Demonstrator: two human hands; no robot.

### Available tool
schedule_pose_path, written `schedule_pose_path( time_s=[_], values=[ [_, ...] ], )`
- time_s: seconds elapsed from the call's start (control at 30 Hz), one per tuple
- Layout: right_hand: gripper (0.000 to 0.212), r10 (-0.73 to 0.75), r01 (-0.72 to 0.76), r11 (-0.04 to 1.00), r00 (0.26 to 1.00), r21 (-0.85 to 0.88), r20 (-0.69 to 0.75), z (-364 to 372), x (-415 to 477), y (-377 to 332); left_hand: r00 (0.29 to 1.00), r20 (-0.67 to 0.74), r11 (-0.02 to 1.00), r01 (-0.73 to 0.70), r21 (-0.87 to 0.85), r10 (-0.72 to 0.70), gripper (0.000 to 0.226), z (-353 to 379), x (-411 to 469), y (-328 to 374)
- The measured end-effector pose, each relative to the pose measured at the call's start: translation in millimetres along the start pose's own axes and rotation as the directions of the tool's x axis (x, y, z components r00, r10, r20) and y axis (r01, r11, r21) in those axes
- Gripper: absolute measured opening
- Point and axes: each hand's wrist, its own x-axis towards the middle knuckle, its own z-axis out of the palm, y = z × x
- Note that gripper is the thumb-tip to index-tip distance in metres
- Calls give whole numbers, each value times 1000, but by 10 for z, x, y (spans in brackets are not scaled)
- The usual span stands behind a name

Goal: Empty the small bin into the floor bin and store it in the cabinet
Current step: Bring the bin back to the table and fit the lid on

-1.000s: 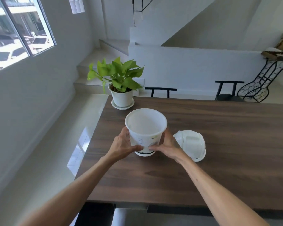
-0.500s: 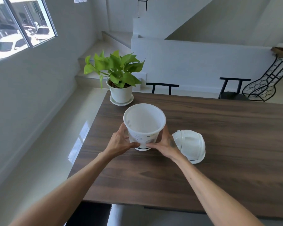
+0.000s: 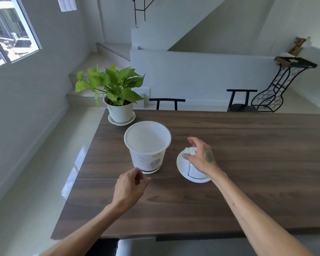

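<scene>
The small white bin (image 3: 147,159) stands upright and open-topped on the dark wooden table (image 3: 248,163), with nothing visible inside. My left hand (image 3: 129,187) hovers just in front of its base, fingers loosely curled and holding nothing. The bin's white domed lid (image 3: 182,168) lies on the table to the bin's right. My right hand (image 3: 201,159) is spread over the lid, its thumb and fingertips at the lid's top; no firm grip shows. No floor bin or cabinet is in view.
A potted green plant (image 3: 119,112) on a saucer stands behind the bin near the table's left corner. Two black chairs (image 3: 166,102) (image 3: 241,100) stand at the far edge. A black wire rack (image 3: 277,89) is at the back right. Stairs rise behind.
Both hands have let go of the bin, which now stands free on the table. My right hand moved right onto the lid; my left hand drew back toward me.
</scene>
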Motion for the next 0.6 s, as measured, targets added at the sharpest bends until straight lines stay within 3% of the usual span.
schedule_pose_path(
  time_s=[0.07, 0.17, 0.3, 0.5, 0.6],
  values=[
    [58, 16, -22, 995, 998, -101, -61, -169, 9, 180, 986, 101, 990, -135, 30, 132, 28, 132, 2, 189],
    [60, 103, -98, 975, 995, -199, 15, -284, -1, 455, 945, 223, 968, -250, 19, 240, 18, 355, 157, 549],
    [69, 127, -94, 971, 981, -220, 145, -214, -156, 675, 917, 334, 958, -267, 107, 218, 58, 707, 442, 749],
    [67, -11, 22, 983, 998, -182, 62, -83, -479, 877, 852, 494, 954, -271, 131, 174, 109, 953, 552, 640],
    [73, -39, 49, 982, 998, -184, 58, -77, -559, 898, 822, 548, 958, -260, 117, 156, 121, 1004, 496, 592]
  ],
)
